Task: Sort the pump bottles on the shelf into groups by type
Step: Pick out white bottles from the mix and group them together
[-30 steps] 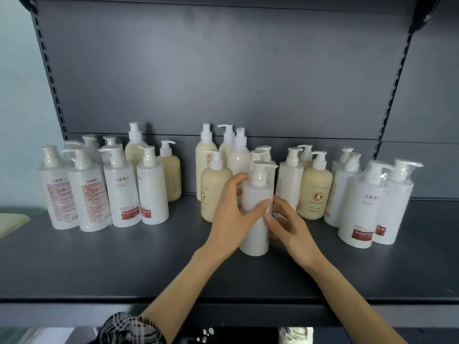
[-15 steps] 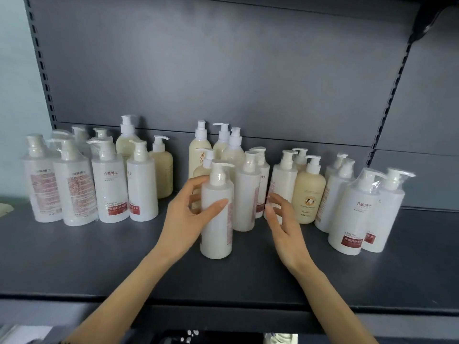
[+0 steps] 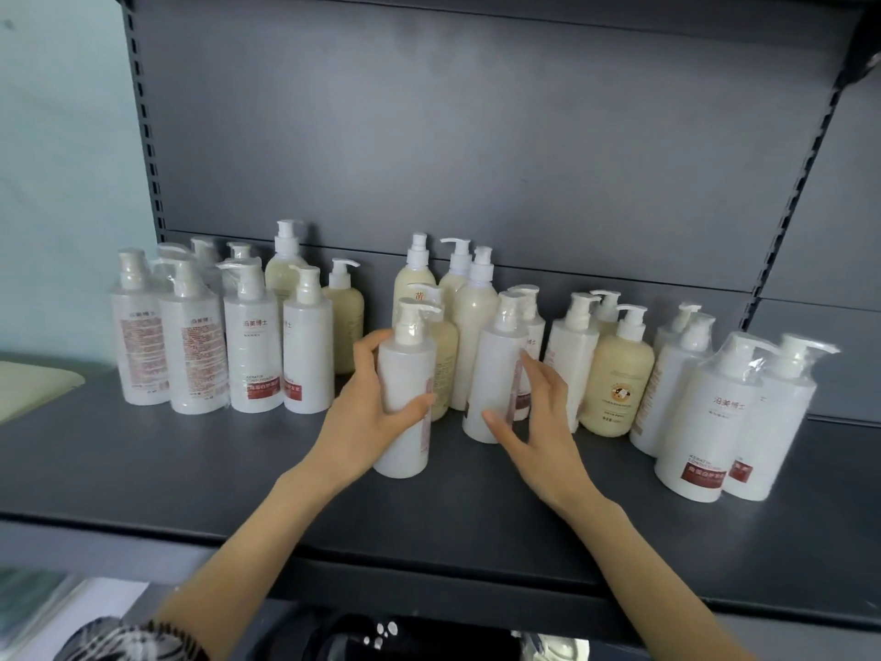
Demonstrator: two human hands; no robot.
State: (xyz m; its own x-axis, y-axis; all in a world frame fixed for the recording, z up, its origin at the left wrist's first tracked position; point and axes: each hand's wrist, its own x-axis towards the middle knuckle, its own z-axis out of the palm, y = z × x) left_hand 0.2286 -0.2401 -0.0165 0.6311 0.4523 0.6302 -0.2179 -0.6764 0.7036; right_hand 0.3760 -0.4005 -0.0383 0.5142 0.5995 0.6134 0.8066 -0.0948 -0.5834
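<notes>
My left hand [image 3: 367, 422] is shut on a white pump bottle [image 3: 405, 374] that stands upright on the dark grey shelf [image 3: 190, 469], in front of the middle cluster. My right hand [image 3: 538, 422] is spread beside a second white pump bottle [image 3: 493, 364]. Its thumb lies across the bottle's lower front and its fingertips rest on the right side. Several matching white bottles [image 3: 248, 350] are grouped at the left, and more white ones [image 3: 705, 422] stand at the right. Cream-coloured bottles [image 3: 615, 379] are mixed into the middle.
Tall cream bottles [image 3: 414, 279] line the shelf's back panel. Two cream bottles [image 3: 343, 317] stand behind the left white group. The shelf's front edge [image 3: 429, 560] runs just below my forearms. A pale wall [image 3: 62, 183] borders the left side.
My left hand has slid the white bottle leftward, away from the middle cluster. My right hand let go of it and moved onto the neighbouring white bottle.
</notes>
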